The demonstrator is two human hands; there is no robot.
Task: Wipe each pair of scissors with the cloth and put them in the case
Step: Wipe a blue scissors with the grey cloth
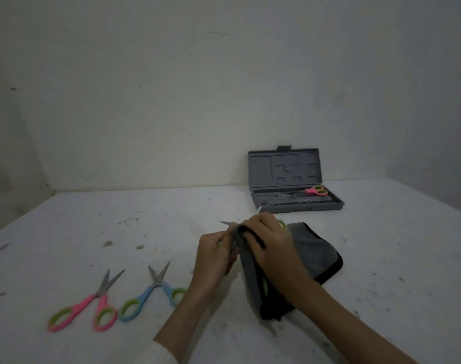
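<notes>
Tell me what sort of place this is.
Probably a bare workroom or storage corner rather than a lived-in room: a scuffed, speckled white table stands against a plain, marked white wall, the light is dim, and an open grey moulded tool case sits at the back.

On the table (92, 232) the case (295, 185) stands far back, right of the middle, close to the wall (171, 88), with its lid upright behind the tray. One pair of scissors (315, 191) lies in the tray, on its right side. Before the case, near the middle, the two hands meet: the left hand (213, 256) is left of the right hand (271, 245), and the cloth (313, 253) lies under and right of the right hand, hanging between both. A blade tip (225, 222) comes out behind the left hand. Left of the hands, nearer to the front, two more pairs lie side by side: one pair (152, 290) just beside the left wrist, the other pair (87, 306) further left.
</notes>
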